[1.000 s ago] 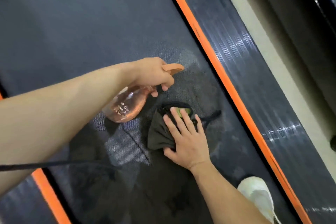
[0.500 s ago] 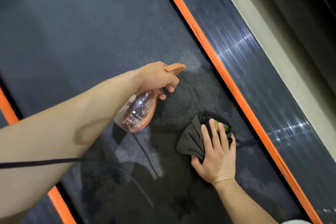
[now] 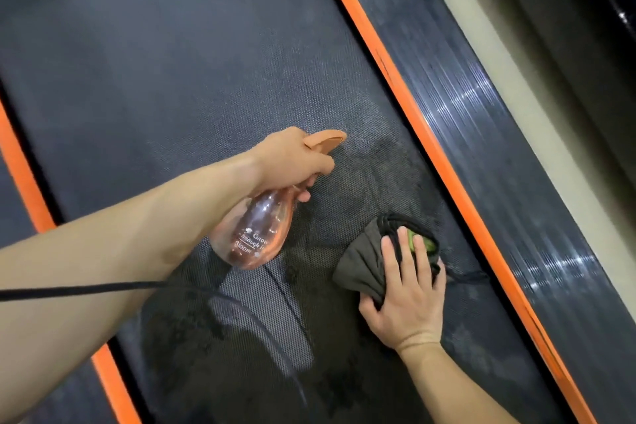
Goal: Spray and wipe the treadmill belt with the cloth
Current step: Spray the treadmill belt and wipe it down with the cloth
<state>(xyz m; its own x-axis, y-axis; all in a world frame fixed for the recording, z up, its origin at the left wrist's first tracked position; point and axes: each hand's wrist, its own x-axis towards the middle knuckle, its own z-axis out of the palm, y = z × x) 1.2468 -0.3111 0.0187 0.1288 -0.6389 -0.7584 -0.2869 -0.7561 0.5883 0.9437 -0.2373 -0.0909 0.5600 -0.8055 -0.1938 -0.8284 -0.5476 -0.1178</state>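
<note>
On the treadmill belt (image 3: 206, 62): dark cloth (image 3: 361, 262) lies bunched on a wet patch near the orange rail (image 3: 421, 134).
Handling: soft, light and probably damp, so best pressed flat under the palm.
Right hand (image 3: 406, 299): fingers spread, pressing the cloth.
Left hand (image 3: 292, 158): grips the spray bottle (image 3: 254, 237) at its neck.
Change: cloth sits nearer the orange rail than a second ago.

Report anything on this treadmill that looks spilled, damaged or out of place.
Nothing looks damaged. Dark wet patches mottle the belt around the cloth, which fits spraying rather than a spill. One stray item: a thin black cord crosses the left forearm and could snag while wiping.
</note>
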